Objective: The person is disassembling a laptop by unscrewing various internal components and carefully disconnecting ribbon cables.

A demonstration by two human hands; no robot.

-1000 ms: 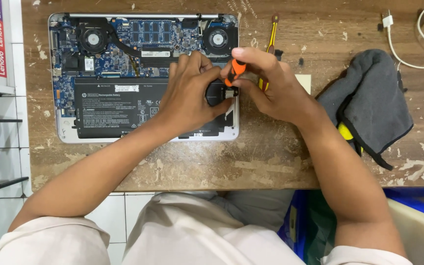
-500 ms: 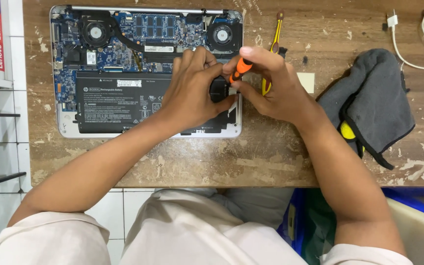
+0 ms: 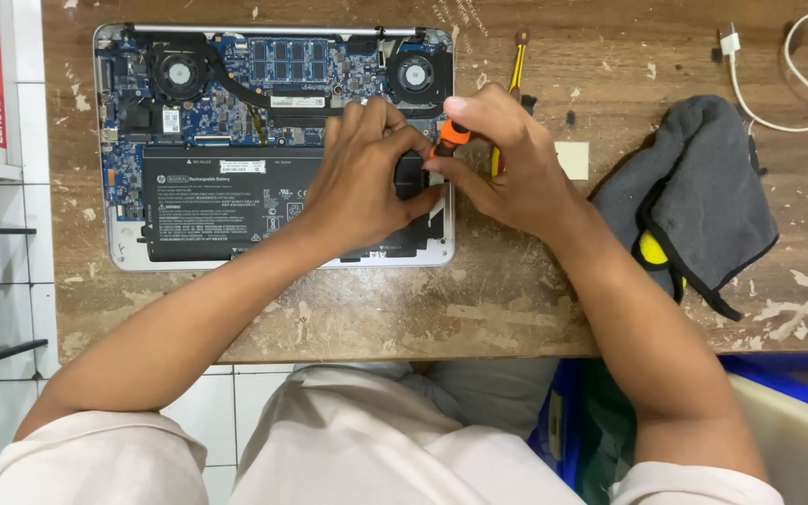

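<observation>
The opened laptop (image 3: 236, 140) lies bottom-up on the desk (image 3: 516, 309), its base cover off. The shell holds two round fans near the upper corners, a blue circuit board with a row of memory chips between them, and a flat black battery (image 3: 226, 201) across the lower half.

The left hand (image 3: 367, 182) rests on the right end of the battery, fingers curled down onto a black part at the laptop's right edge. The right hand (image 3: 502, 164) is clamped around an orange-handled screwdriver (image 3: 449, 138), thumb and fingers pinched on the grip, tip pointing down at the same edge. Both hands are together, almost touching.

Just beyond the right hand lies a slim yellow-and-black tool (image 3: 514, 65), with a pale square piece (image 3: 571, 159) beside the wrist. Further right, a grey cloth (image 3: 713, 196) is folded over a yellow object (image 3: 651, 250). A white cable (image 3: 797, 93) curls in the upper right corner.

The desk is worn brown wood, scuffed and flecked with white patches. White floor tiles show to the left, and a blue bin (image 3: 797, 374) stands under the desk's right side.
</observation>
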